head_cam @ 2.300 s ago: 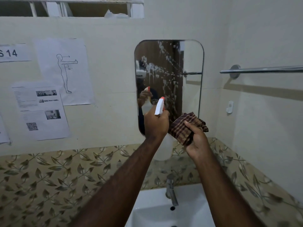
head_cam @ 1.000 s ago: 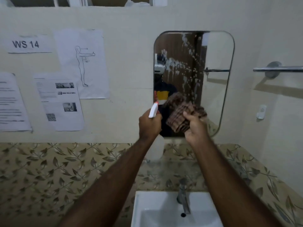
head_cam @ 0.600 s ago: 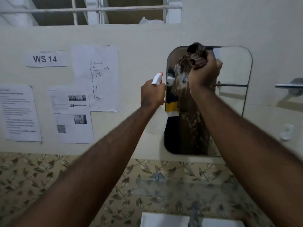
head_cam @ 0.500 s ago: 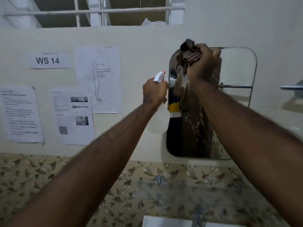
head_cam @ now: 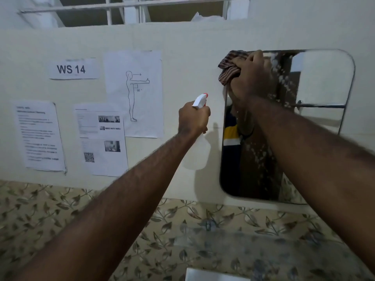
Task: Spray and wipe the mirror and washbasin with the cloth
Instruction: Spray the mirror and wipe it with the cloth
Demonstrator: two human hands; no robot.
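The wall mirror (head_cam: pixel 316 122) with rounded corners hangs at the right, flecked with white spray foam. My right hand (head_cam: pixel 250 78) presses a bunched brown checked cloth (head_cam: pixel 228 67) against the mirror's top left corner. My left hand (head_cam: pixel 193 120) grips a white spray bottle (head_cam: pixel 197 151) with a red-tipped nozzle, held upright just left of the mirror's edge. Only the top rim of the white washbasin (head_cam: pixel 213 276) shows at the bottom edge.
Several printed sheets and a "WS 14" label (head_cam: pixel 73 68) are taped to the cream wall on the left. Leaf-patterned tiles (head_cam: pixel 60 220) run below. A barred window opening (head_cam: pixel 125 11) sits above the wall. A tap fitting (head_cam: pixel 208 225) is blurred under the mirror.
My right hand has carried the cloth from the mirror's lower part up to its top left corner and is wiping there. My left hand rose with the bottle. The view tilted up and left.
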